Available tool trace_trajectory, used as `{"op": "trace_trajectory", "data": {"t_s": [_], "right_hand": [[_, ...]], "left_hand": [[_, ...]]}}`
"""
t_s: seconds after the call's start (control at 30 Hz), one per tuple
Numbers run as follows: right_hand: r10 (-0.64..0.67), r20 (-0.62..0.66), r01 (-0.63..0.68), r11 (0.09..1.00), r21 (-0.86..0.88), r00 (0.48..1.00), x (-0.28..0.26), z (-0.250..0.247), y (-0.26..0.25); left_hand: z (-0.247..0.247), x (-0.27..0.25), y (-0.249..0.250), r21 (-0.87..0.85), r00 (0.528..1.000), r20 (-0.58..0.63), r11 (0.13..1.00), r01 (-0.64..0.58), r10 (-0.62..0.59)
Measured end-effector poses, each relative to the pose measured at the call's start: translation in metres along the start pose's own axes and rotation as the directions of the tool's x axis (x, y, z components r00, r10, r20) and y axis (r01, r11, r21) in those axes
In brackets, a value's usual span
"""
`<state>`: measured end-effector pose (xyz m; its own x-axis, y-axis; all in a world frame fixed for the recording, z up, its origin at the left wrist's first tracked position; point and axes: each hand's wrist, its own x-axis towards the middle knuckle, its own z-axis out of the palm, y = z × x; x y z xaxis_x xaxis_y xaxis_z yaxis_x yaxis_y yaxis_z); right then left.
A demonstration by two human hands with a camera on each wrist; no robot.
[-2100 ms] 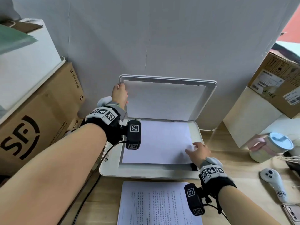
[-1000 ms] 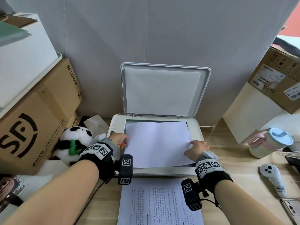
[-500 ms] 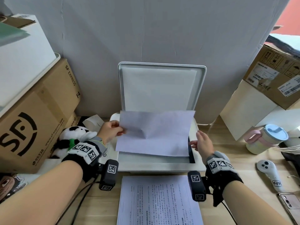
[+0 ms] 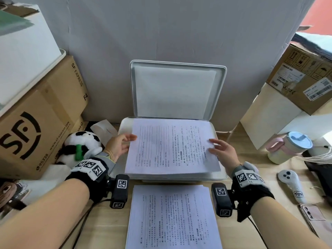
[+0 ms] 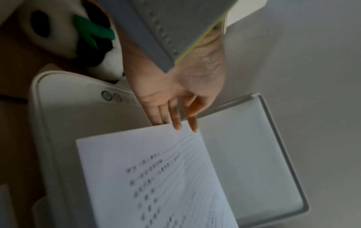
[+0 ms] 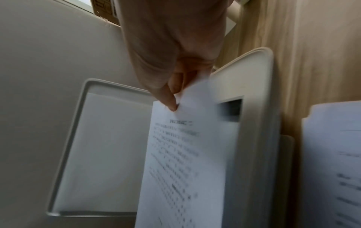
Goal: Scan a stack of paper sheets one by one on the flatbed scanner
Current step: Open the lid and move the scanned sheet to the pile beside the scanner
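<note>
The white printed sheet (image 4: 172, 146) hides nearly all the glass of the pale grey flatbed scanner (image 4: 125, 128). Its print is too small to read and is motion-blurred in both wrist views. The white printed paper stack (image 4: 173, 218) runs off the bottom edge.

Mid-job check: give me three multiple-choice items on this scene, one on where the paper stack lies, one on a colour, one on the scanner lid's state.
1. Where does the paper stack lie?
A) on the table, in front of the scanner
B) on its glass
C) on the floor

2. What colour is the mug lid?
A) red
B) light blue
C) black

3. How is the scanner lid?
A) shut
B) open, standing upright
C) taken off

Key:
1 A, the printed sheets lie on the wood just before the scanner's front edge.
2 B, a pale blue top sits on the cream mug.
3 B, it stands upright behind the held sheet, which the left hand and right hand hold by its side edges.
</note>
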<state>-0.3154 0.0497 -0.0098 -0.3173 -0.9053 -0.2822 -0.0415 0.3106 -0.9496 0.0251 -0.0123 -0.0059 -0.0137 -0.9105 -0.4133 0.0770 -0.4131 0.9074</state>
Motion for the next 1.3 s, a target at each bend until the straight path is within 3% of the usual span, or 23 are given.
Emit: {"op": "trace_trajectory", "data": {"t_s": [0.17,0.33,0.57,0.67,0.73,0.8,0.87,1.0,1.03,1.1,1.13,1.2,1.23,1.27,1.3], "right_hand": [[0.106,-0.13,-0.122,0.985,-0.12,0.986,-0.011,-0.002,0.023],[0.187,-0.045,-0.192,0.937,-0.291,0.981,-0.02,-0.012,0.033],[0.258,0.068,-0.209,0.888,-0.409,0.964,-0.027,-0.035,0.036],[0.197,-0.072,-0.21,0.932,-0.296,0.978,-0.031,-0.046,0.04],[0.194,-0.201,-0.213,0.974,-0.077,0.96,-0.034,-0.053,0.046],[0.246,-0.303,-0.193,0.962,0.194,0.921,-0.037,-0.057,0.051],[0.302,-0.351,-0.159,0.911,0.38,0.886,-0.04,-0.061,0.055],[0.393,-0.369,-0.152,0.83,0.537,0.842,-0.045,-0.074,0.072],[0.429,-0.38,-0.166,0.812,0.56,0.82,-0.047,-0.079,0.078],[0.498,-0.409,-0.219,0.797,0.562,0.765,-0.048,-0.087,0.09],[0.518,-0.411,-0.265,0.805,0.531,0.75,-0.049,-0.087,0.095],[0.531,-0.444,-0.475,0.847,0.24,0.722,-0.052,-0.091,0.105],[0.51,-0.444,-0.569,0.822,0.002,0.736,-0.057,-0.092,0.11],[0.444,-0.505,-0.622,0.737,-0.264,0.74,-0.065,-0.091,0.118],[0.398,-0.482,-0.61,0.653,-0.45,0.781,-0.07,-0.091,0.123]], "left_hand": [[0.006,0.006,-0.029,0.349,0.999,-0.029,0.937,0.039,-0.031],[0.016,0.0,-0.039,0.437,0.998,-0.036,0.898,0.056,-0.044],[0.026,0.0,-0.042,0.369,0.993,-0.109,0.93,0.0,0.043],[0.037,-0.004,-0.041,0.221,0.995,-0.098,0.975,0.019,0.002],[0.045,-0.015,-0.036,0.067,0.992,0.05,0.992,0.11,-0.113],[0.05,-0.026,-0.033,0.082,0.935,0.262,0.97,0.227,-0.241],[0.054,-0.037,-0.034,0.254,0.848,0.383,0.924,0.285,-0.367],[0.057,-0.048,-0.055,0.606,0.669,0.431,0.743,0.283,-0.606],[0.056,-0.048,-0.062,0.656,0.642,0.416,0.702,0.278,-0.644],[0.053,-0.049,-0.073,0.702,0.635,0.384,0.658,0.271,-0.671],[0.052,-0.05,-0.078,0.706,0.642,0.367,0.651,0.279,-0.673],[0.05,-0.052,-0.088,0.682,0.662,0.34,0.66,0.315,-0.668],[0.05,-0.053,-0.093,0.663,0.676,0.319,0.666,0.342,-0.664],[0.049,-0.053,-0.099,0.645,0.693,0.293,0.671,0.365,-0.658],[0.048,-0.053,-0.104,0.628,0.717,0.264,0.679,0.38,-0.645]]}}
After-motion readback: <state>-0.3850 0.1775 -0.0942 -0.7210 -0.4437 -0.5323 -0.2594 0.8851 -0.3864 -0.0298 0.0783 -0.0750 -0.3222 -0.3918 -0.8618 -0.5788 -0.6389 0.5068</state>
